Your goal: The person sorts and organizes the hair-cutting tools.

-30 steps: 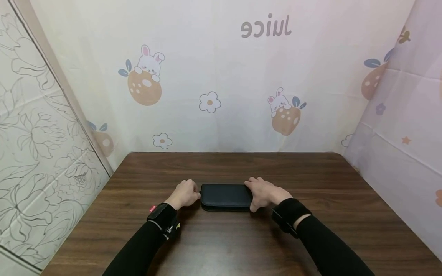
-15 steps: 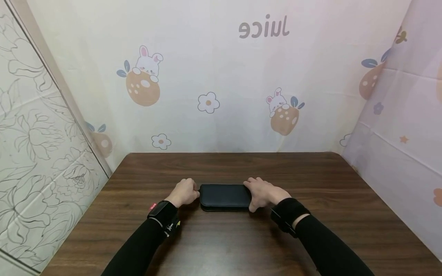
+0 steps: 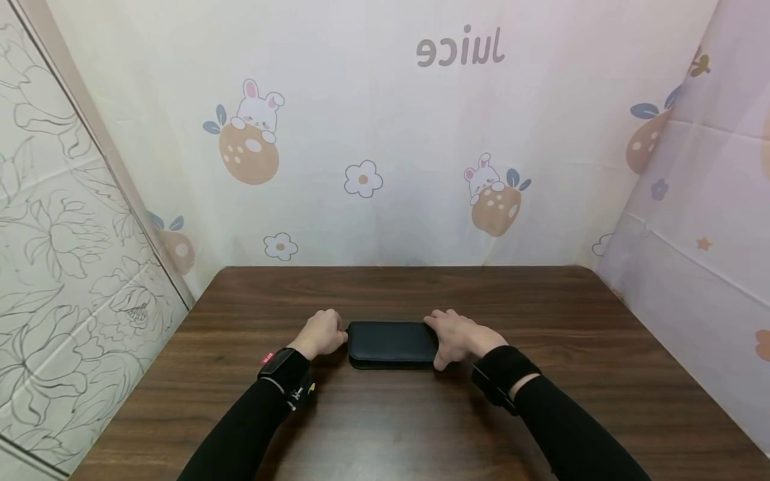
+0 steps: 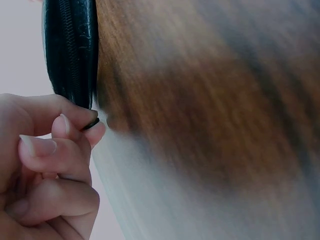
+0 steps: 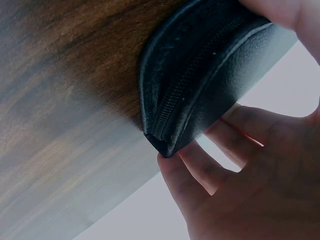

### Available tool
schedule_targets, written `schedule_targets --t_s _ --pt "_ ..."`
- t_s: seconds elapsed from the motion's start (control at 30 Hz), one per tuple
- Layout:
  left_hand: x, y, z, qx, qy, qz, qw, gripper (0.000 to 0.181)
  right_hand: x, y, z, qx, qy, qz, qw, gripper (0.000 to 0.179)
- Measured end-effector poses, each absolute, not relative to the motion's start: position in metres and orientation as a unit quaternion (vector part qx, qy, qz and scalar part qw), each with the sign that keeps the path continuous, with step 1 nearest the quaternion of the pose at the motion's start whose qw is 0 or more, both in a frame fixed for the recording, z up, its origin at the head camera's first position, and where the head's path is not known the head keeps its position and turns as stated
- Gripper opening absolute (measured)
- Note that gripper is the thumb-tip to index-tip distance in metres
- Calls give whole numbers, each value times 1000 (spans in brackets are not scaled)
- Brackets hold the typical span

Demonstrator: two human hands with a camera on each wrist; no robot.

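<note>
A black zippered wallet [image 3: 392, 342] lies flat on the wooden table, its long side running left to right. At its left end, my left hand [image 3: 321, 334] pinches a small black tab [image 4: 91, 124] between thumb and finger, beside the end of the zipper [image 4: 70, 45]; the other fingers are curled. My right hand [image 3: 460, 336] grips the wallet's right end, thumb on the near edge and fingers toward the far edge. From the right wrist, the closed zipper [image 5: 175, 85] shows along the wallet's side, with fingertips at its corner.
The dark brown wooden table [image 3: 385, 427] stretches out on all sides of the wallet. Behind it hangs a pale curtain [image 3: 367, 100] printed with rabbits and fruit, and a flower-patterned panel [image 3: 72, 254] stands at the left.
</note>
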State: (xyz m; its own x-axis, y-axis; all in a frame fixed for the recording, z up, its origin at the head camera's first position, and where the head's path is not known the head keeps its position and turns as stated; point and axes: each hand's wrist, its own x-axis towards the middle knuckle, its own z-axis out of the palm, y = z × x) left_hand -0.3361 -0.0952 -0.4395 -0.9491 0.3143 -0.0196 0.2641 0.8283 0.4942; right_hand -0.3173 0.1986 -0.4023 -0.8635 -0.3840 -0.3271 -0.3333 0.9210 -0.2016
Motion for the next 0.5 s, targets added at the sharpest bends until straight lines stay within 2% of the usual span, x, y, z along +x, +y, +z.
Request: schedule_targets --t_s 0.3,0.5 --pt "-337 -94 -440 147 955 251 53 46 -317 200 -404 -191 963 -71 174 85" --pt "-337 -94 -440 149 954 255 50 51 -317 200 -404 -191 963 -74 174 85"
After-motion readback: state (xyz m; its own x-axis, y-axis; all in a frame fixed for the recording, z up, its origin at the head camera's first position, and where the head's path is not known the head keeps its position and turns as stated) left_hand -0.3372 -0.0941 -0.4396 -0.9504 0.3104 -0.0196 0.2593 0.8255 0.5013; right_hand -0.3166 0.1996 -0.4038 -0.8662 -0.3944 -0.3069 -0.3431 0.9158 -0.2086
